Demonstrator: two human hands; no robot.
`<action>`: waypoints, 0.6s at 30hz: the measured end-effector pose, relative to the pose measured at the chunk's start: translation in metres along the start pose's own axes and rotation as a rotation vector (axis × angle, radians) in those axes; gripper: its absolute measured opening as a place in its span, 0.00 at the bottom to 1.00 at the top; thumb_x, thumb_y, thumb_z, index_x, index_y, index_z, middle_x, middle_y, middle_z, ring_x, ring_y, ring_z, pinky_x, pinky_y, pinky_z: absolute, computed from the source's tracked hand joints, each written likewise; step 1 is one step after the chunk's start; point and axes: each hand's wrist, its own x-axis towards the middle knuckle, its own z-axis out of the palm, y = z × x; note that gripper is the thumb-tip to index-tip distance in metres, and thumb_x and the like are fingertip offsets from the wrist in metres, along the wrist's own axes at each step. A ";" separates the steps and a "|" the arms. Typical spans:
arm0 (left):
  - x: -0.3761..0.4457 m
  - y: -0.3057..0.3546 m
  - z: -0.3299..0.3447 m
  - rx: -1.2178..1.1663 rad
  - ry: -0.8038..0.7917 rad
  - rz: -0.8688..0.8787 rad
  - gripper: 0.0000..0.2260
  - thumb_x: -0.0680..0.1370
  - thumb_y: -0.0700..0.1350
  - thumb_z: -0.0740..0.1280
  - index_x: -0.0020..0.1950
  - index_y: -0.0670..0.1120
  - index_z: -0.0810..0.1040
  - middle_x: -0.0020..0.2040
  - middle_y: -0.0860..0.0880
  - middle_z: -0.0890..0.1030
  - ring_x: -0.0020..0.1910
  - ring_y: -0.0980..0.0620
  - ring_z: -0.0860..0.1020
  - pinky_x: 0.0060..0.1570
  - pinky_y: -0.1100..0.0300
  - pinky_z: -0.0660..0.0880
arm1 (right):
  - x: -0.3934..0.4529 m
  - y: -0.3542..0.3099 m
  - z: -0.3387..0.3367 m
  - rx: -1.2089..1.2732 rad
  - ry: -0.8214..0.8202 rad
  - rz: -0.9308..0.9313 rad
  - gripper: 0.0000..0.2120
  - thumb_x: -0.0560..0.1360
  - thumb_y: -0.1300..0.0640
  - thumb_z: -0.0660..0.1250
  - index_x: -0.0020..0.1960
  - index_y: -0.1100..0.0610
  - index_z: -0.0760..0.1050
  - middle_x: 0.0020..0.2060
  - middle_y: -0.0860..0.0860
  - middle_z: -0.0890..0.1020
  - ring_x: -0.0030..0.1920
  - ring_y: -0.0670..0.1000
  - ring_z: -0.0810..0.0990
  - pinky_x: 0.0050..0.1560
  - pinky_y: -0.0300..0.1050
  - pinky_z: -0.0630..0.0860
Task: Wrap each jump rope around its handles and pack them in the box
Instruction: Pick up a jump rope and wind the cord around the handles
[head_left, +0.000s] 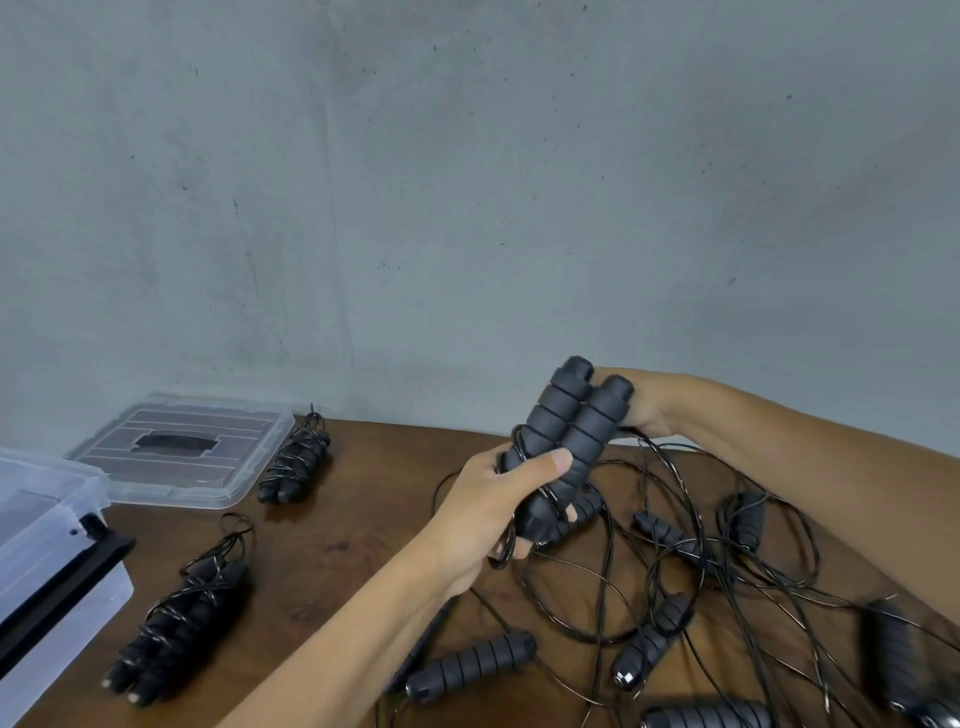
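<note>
Left of the held handles, the clear box (49, 561) is sitting at the tabletop (332, 551) edge, two wrapped jump ropes (179, 618) lying nearer them. The left hand (488, 514) is clamping its grip around the paired handles (561, 447); the right hand (641, 405) is pinching their upper ends. Loose ropes (691, 587) are sprawling right of them.

Left of the left hand (483, 514): two wrapped ropes (182, 618) on the table (337, 551), box (47, 566) farther left, lid (182, 452) behind. Right and below: loose handles (470, 665) amid tangled cord (727, 571).
</note>
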 end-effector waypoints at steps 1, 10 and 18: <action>0.000 0.000 0.002 -0.055 0.006 0.002 0.14 0.80 0.49 0.71 0.60 0.40 0.84 0.41 0.42 0.83 0.24 0.55 0.75 0.22 0.67 0.68 | -0.002 0.004 0.006 -0.018 0.029 -0.014 0.08 0.72 0.68 0.60 0.36 0.61 0.72 0.30 0.54 0.73 0.31 0.48 0.71 0.34 0.39 0.69; 0.007 -0.003 0.007 -0.240 0.196 -0.057 0.21 0.80 0.51 0.72 0.62 0.34 0.81 0.43 0.39 0.83 0.23 0.54 0.74 0.20 0.67 0.66 | -0.032 0.014 0.037 -0.023 0.030 -0.125 0.11 0.84 0.62 0.62 0.46 0.61 0.80 0.34 0.51 0.82 0.26 0.47 0.65 0.27 0.39 0.63; 0.028 -0.004 -0.030 -0.338 0.499 -0.073 0.20 0.78 0.53 0.75 0.61 0.40 0.81 0.42 0.39 0.84 0.22 0.52 0.71 0.19 0.63 0.66 | -0.064 0.017 0.052 -0.011 0.188 -0.096 0.15 0.83 0.52 0.65 0.44 0.60 0.81 0.28 0.49 0.78 0.23 0.46 0.62 0.27 0.38 0.61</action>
